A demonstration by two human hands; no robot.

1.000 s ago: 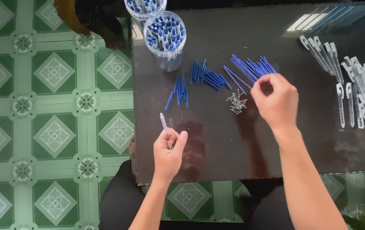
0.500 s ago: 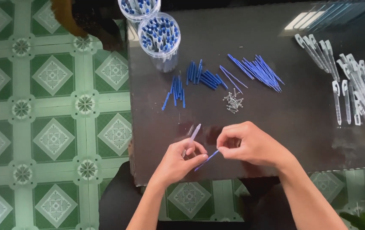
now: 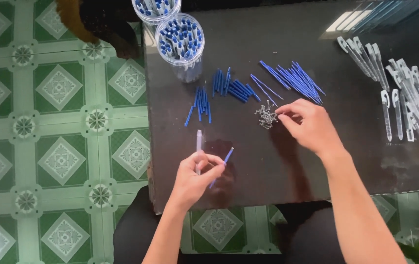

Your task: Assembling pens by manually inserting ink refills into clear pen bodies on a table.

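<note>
Left hand (image 3: 193,182) closed around a clear pen barrel (image 3: 199,144) and a blue refill (image 3: 222,166), both held just above the near edge of the dark counter (image 3: 287,161). Right hand (image 3: 308,123) farther out, fingertips pinched at a small heap of metal springs (image 3: 266,116), whether one is gripped cannot be told. Beyond the right hand, loose blue refills (image 3: 295,78); far right, clear pen caps (image 3: 405,98); beyond the left hand, two clear jars (image 3: 180,39) of pens.

Glossy dark tabletop (image 3: 317,44), mirror-like. Near it: clear plastic pen barrel (image 3: 199,142), smooth blue plastic refills (image 3: 292,78), tiny shiny metal springs (image 3: 266,116), see-through plastic jars (image 3: 182,41), glazed green tiles (image 3: 48,122).
</note>
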